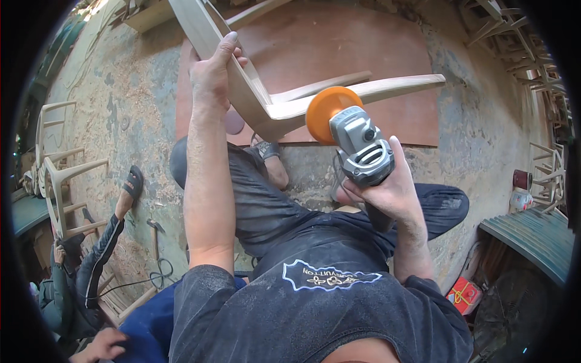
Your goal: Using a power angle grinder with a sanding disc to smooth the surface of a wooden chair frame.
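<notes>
My left hand [213, 71] grips the upper leg of a pale wooden chair frame [272, 103], holding it tilted above my knees. My right hand [387, 187] is closed around the body of a grey angle grinder [362, 148]. Its orange sanding disc [328, 109] rests against the joint where the frame's rails meet. I sit low, with dark dusty trousers and sandalled feet under the frame.
A brown plywood sheet [339, 54] lies on the sawdust-covered concrete floor ahead. Another person [91, 266] sits at the left beside a second pale chair frame [57, 175], a hammer [155, 233] and a cable. More chair frames [544, 78] stack at the right, near a corrugated sheet [532, 236].
</notes>
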`<state>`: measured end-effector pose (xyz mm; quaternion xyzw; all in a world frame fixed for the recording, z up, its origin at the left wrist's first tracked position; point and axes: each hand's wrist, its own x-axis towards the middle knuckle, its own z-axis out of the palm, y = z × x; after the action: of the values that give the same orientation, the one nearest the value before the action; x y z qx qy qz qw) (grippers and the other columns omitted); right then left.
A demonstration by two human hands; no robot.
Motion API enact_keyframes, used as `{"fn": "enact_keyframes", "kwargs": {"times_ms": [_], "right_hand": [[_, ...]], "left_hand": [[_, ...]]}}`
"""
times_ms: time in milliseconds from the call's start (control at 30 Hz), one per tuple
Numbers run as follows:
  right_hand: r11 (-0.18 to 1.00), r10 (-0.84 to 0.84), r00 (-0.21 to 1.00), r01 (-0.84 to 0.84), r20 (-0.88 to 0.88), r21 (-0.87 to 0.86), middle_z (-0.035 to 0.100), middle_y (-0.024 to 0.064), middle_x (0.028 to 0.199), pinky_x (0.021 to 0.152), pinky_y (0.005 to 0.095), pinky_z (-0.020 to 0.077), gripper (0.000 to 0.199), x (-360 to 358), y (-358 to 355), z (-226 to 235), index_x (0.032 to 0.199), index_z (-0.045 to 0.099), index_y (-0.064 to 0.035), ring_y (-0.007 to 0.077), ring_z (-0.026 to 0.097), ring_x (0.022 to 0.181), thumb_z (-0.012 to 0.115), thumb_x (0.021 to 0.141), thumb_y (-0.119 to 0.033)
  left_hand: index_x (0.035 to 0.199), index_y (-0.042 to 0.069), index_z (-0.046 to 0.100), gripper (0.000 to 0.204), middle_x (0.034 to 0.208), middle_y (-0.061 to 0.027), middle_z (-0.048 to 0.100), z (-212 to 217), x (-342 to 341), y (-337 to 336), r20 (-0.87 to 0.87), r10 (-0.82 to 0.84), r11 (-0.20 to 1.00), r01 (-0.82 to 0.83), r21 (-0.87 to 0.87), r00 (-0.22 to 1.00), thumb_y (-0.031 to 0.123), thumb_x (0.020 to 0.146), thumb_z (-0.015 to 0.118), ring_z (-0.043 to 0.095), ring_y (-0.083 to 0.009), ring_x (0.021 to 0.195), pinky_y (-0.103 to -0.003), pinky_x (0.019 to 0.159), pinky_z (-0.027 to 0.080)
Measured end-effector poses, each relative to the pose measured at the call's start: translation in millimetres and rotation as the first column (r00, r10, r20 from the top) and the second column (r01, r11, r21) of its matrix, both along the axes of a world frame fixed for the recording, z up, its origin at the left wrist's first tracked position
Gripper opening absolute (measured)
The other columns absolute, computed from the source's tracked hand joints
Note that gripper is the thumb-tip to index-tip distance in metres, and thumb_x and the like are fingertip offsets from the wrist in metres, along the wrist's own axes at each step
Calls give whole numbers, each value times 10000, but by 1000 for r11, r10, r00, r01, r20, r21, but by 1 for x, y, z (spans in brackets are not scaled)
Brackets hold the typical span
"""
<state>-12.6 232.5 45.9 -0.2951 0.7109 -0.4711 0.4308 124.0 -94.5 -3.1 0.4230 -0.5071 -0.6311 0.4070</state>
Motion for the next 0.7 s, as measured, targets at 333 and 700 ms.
{"fn": "enact_keyframes", "kwargs": {"times_ms": [333, 700], "right_hand": [[981, 176, 975, -162, -134, 111, 726, 151, 1035, 871, 351, 571, 596, 5, -21, 9, 1129, 494, -18, 210, 725, 1003, 917, 751, -201], [961, 212, 975, -193, -75, 200, 675, 109, 1120, 975, 349, 546, 705, 20, -37, -4, 1231, 460, -22, 169, 666, 1091, 941, 731, -148]], "left_hand": [[1156, 7, 593, 476, 872, -88, 685, -9, 7, 24, -57, -18, 996, 13, -90, 998, 325, 893, 830, 708, -172, 739, -304, 682, 597], [1244, -23, 501, 639, 908, -85, 675, -10, 8, 26, -36, -41, 994, 37, -105, 998, 366, 865, 839, 714, -160, 784, -313, 762, 589]]}}
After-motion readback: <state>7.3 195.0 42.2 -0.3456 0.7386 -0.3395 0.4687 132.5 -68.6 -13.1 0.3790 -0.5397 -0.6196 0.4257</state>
